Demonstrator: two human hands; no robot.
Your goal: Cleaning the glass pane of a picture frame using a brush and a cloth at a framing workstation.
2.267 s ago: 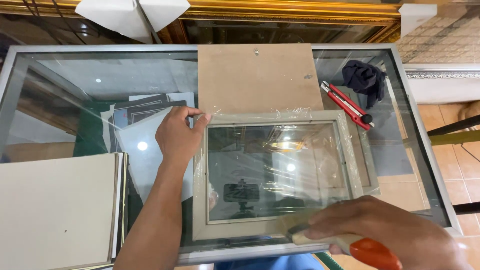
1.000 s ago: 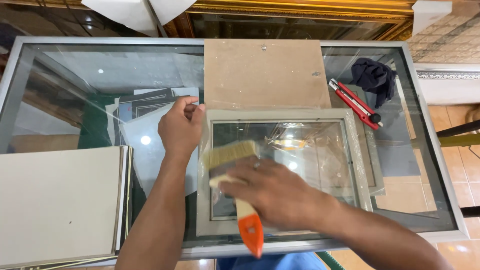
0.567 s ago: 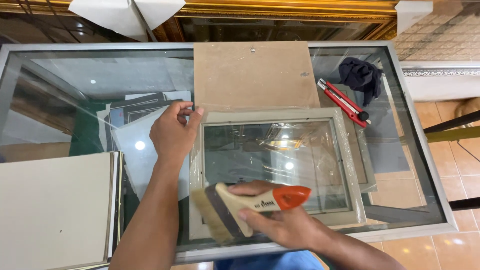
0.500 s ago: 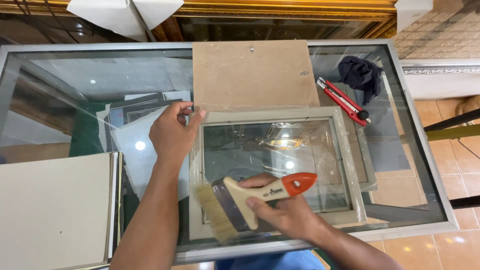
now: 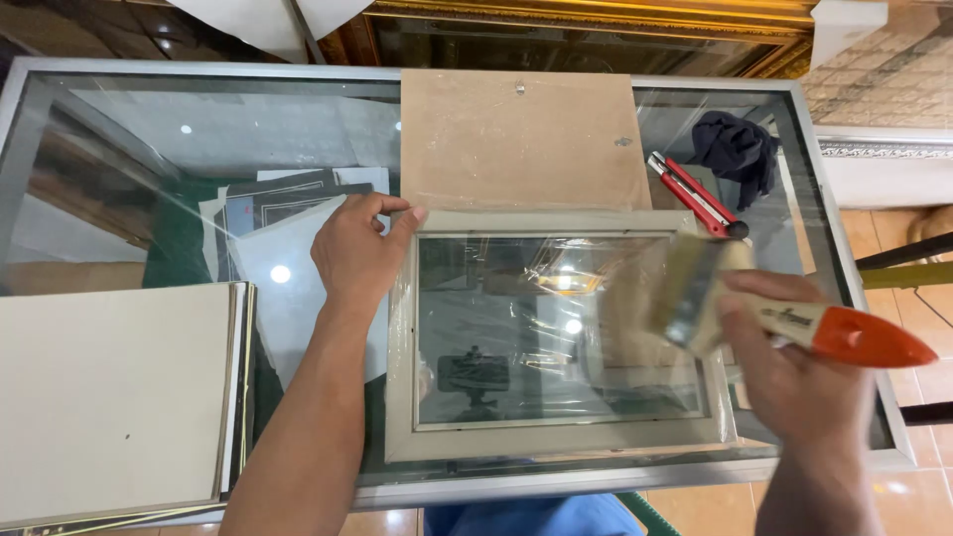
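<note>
A grey picture frame [image 5: 556, 437] with a glass pane, wrapped in clear plastic film, lies flat on a glass-topped table [image 5: 149, 139]. My left hand [image 5: 359, 253] presses on the frame's upper left corner. My right hand [image 5: 794, 372] grips a wide paintbrush [image 5: 710, 298] with a wooden handle and an orange tip. The brush's pale bristles blur over the right part of the glass pane.
A brown backing board [image 5: 521, 139] lies just beyond the frame. A red utility knife [image 5: 695, 194] and a dark cloth [image 5: 737, 149] sit at the back right. A stack of cream boards [image 5: 109, 397] rests at the front left. Papers show beneath the table glass.
My right hand has swept the brush from the frame's lower left across the glass to its right side. My left hand has stayed on the upper left corner.
</note>
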